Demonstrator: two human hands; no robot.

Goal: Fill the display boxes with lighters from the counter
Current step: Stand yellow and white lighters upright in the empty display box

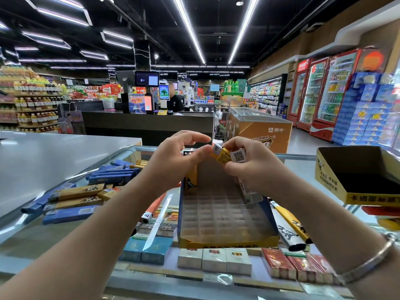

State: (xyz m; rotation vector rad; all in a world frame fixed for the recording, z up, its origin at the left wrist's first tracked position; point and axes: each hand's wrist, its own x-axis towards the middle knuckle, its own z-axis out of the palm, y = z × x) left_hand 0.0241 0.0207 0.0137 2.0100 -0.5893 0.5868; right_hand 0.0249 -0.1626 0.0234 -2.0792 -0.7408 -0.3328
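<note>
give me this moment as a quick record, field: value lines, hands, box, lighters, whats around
left hand: left hand open, fingers spread beside the held lighters, gripping nothing
right hand: right hand grips a bunch of lighters, yellow and white
display box: display box on the glass counter, grid of slots nearly all vacant, one yellow lighter standing at far left
loose lighters: blue and tan pile left of the box; yellow and black pair right of it
second box: yellow box at right, open
under glass: cigarette packs

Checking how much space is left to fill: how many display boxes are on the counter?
2. One display box lies in the middle under the hands, nearly empty; a second display box sits at the right edge, partly cut off.
</note>
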